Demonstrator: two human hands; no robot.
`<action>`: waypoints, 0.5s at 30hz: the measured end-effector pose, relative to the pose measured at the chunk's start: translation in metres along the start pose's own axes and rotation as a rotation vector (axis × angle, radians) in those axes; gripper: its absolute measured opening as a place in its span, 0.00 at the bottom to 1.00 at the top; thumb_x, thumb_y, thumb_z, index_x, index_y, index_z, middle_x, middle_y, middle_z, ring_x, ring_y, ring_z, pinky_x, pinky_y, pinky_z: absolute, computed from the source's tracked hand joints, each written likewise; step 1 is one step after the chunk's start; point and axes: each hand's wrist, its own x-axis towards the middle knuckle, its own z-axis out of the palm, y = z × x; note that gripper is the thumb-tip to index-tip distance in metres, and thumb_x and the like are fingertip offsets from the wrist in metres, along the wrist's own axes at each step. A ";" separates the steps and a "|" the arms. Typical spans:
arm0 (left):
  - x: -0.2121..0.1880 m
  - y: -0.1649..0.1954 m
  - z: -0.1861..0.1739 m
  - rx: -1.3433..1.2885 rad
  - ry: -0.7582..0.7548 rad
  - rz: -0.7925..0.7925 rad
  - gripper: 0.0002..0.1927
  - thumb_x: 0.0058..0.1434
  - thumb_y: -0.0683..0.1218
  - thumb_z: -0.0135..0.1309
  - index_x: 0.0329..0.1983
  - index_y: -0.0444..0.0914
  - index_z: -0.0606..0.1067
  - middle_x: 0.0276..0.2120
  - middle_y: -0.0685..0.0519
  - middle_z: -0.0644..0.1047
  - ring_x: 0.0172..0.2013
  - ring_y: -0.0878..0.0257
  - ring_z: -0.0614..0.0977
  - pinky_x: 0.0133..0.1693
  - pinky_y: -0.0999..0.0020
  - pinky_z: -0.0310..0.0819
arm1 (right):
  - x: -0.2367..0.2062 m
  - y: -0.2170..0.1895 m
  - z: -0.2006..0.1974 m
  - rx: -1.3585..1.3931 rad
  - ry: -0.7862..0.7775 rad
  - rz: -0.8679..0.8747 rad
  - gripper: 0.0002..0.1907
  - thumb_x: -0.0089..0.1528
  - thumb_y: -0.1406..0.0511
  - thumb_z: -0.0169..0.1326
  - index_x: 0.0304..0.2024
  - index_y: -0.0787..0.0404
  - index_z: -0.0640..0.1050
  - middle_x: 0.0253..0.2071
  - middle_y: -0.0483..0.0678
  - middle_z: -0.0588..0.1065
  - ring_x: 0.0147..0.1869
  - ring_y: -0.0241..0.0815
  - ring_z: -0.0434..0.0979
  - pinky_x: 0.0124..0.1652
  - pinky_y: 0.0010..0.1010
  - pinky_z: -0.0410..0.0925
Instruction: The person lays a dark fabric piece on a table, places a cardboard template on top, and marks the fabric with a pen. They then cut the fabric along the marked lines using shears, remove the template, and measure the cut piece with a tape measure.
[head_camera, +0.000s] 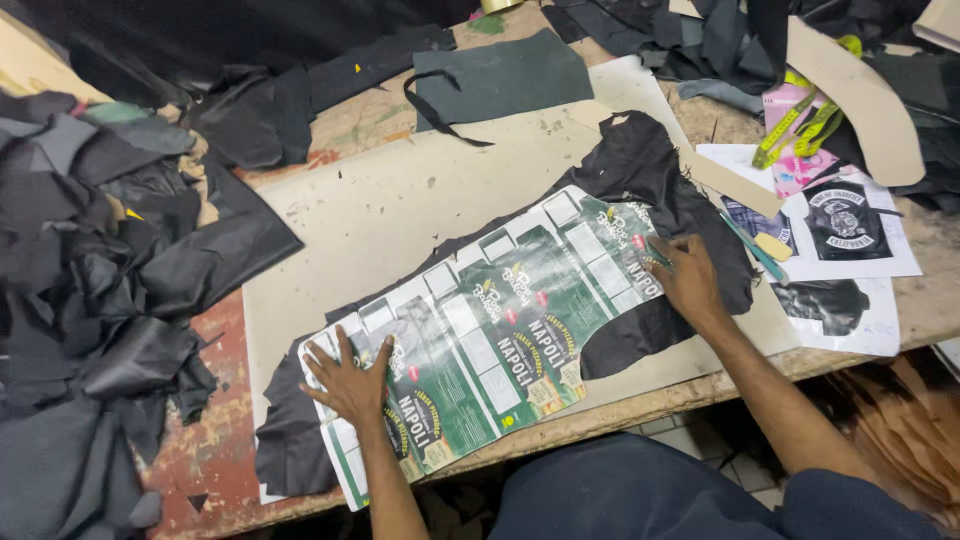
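Two hands press a printed cardboard pattern (500, 330) flat on a piece of black leather (650, 190).

The pattern — a cut-open green and white carton — lies across the leather, and both lie on a pale board (400, 200) on the worn workbench (220, 440). The left hand (350, 380) rests on the near left end of the pattern, open, fingers spread, holding nothing. The right hand (685, 275) sits on the far right edge of the pattern, fingers bent down around a thin teal pen or marker (657, 255) whose tip touches the pattern's edge. Just right of the pattern lie another teal pen (750, 245), white paper sheets (880, 250) with a black patch (845, 222), and a yellow measuring tape (800, 125). Left of the pattern is a big pile of black leather scraps (90, 300); beyond it — a dark green piece (500, 80).
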 end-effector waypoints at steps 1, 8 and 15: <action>0.000 -0.001 0.001 0.012 -0.003 -0.003 0.54 0.49 0.83 0.49 0.75 0.54 0.62 0.76 0.38 0.49 0.76 0.43 0.44 0.66 0.29 0.26 | -0.002 -0.002 -0.001 0.010 0.000 0.007 0.25 0.58 0.64 0.65 0.58 0.58 0.81 0.48 0.57 0.72 0.51 0.55 0.75 0.49 0.41 0.70; 0.002 -0.014 0.019 0.050 0.009 0.011 0.54 0.49 0.83 0.48 0.75 0.54 0.63 0.77 0.38 0.49 0.77 0.43 0.46 0.68 0.29 0.29 | -0.007 -0.011 -0.010 0.103 -0.040 0.081 0.20 0.61 0.65 0.63 0.56 0.59 0.81 0.50 0.57 0.73 0.52 0.53 0.77 0.49 0.40 0.71; 0.003 -0.020 0.023 0.090 0.023 0.032 0.55 0.49 0.84 0.46 0.75 0.53 0.63 0.76 0.35 0.51 0.75 0.42 0.49 0.67 0.28 0.31 | -0.011 -0.012 -0.041 0.018 -0.059 0.094 0.19 0.58 0.65 0.63 0.52 0.59 0.82 0.50 0.53 0.74 0.47 0.54 0.78 0.46 0.42 0.71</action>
